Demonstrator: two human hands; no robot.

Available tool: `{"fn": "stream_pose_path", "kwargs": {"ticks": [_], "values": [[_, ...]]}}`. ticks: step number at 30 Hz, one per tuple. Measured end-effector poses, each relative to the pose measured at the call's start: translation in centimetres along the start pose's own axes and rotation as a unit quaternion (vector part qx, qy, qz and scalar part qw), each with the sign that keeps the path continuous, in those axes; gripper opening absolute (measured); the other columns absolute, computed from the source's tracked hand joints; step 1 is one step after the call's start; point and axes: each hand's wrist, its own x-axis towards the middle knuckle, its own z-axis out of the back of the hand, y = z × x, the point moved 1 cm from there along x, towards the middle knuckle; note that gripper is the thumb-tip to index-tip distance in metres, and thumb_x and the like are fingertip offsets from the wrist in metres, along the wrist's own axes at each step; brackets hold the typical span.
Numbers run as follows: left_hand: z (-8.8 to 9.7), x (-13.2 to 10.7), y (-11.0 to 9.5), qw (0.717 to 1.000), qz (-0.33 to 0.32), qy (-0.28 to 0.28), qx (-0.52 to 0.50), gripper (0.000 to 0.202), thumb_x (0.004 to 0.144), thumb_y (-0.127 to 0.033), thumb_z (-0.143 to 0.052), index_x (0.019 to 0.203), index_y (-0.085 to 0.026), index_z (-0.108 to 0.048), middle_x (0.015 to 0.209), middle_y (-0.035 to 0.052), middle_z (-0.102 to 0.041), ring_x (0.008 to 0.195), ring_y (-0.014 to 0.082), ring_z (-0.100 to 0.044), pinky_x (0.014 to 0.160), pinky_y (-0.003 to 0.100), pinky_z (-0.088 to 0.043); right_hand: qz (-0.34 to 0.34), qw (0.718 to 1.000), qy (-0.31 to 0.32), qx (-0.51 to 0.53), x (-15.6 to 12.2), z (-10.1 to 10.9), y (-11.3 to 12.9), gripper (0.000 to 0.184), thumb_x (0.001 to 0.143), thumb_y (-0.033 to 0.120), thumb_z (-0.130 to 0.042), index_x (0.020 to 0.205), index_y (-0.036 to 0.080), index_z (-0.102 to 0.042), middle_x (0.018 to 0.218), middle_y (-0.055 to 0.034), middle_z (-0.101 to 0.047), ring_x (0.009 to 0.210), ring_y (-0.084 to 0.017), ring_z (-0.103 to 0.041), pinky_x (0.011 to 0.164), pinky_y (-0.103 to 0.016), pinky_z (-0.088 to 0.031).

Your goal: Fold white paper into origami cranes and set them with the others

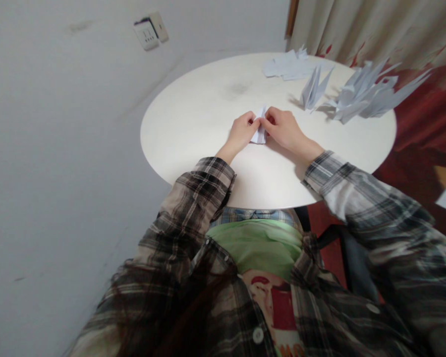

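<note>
A small folded piece of white paper lies on the round white table, pinched from both sides. My left hand grips its left edge with curled fingers. My right hand holds its top right edge, fingers closed on it. Both hands rest on the tabletop near its middle. Much of the paper is hidden between the fingers.
Several folded paper cranes stand at the table's far right, one more crane beside them. Flat paper sheets lie at the far edge. A grey wall with a socket is at left, a curtain behind.
</note>
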Motion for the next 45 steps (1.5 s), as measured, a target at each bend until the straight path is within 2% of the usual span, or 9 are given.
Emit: {"fn": "stream_pose_path", "kwargs": {"ticks": [11,20,36,45], "values": [[0.01,-0.12,-0.38,1.0,0.005,-0.002,0.004,0.022,0.091,-0.02,-0.057,0.07,-0.02,-0.049,0.07,0.0004,-0.057,0.085,0.0164,-0.057,0.078,0.031,-0.046,-0.009,1.0,0.003,-0.005,-0.08,0.05,0.18,0.014,0.094,0.031,-0.05,0.087,0.023,-0.058,0.082,-0.0089,-0.062,0.082,-0.025,-0.058,0.084,-0.045,-0.047],[0.14,-0.41,-0.85,1.0,0.02,0.006,0.01,0.022,0.092,-0.02,-0.055,0.071,-0.02,-0.049,0.072,0.0006,-0.054,0.086,0.0163,-0.056,0.079,0.031,-0.045,0.004,1.0,-0.003,-0.002,-0.1,-0.1,-0.04,0.015,0.094,0.032,-0.049,0.09,0.022,-0.06,0.079,-0.0079,-0.061,0.082,-0.026,-0.058,0.083,-0.045,-0.048],[0.0,-0.29,-0.58,1.0,0.009,-0.003,-0.01,0.02,0.09,-0.016,-0.057,0.072,-0.02,-0.05,0.07,0.0002,-0.054,0.088,0.018,-0.057,0.082,0.033,-0.045,-0.001,1.0,-0.001,-0.008,-0.29,0.13,0.27,0.017,0.095,0.035,-0.048,0.092,0.023,-0.06,0.076,-0.0074,-0.061,0.083,-0.026,-0.058,0.083,-0.045,-0.049],[-0.03,-0.33,-0.6,1.0,0.015,-0.002,0.007,0.024,0.091,-0.019,-0.056,0.069,-0.021,-0.048,0.069,-0.0001,-0.054,0.084,0.017,-0.056,0.081,0.033,-0.046,-0.004,1.0,0.002,-0.007,-0.18,-0.1,0.07,0.015,0.094,0.032,-0.049,0.09,0.022,-0.059,0.081,-0.0086,-0.062,0.085,-0.026,-0.059,0.084,-0.044,-0.048]]}}
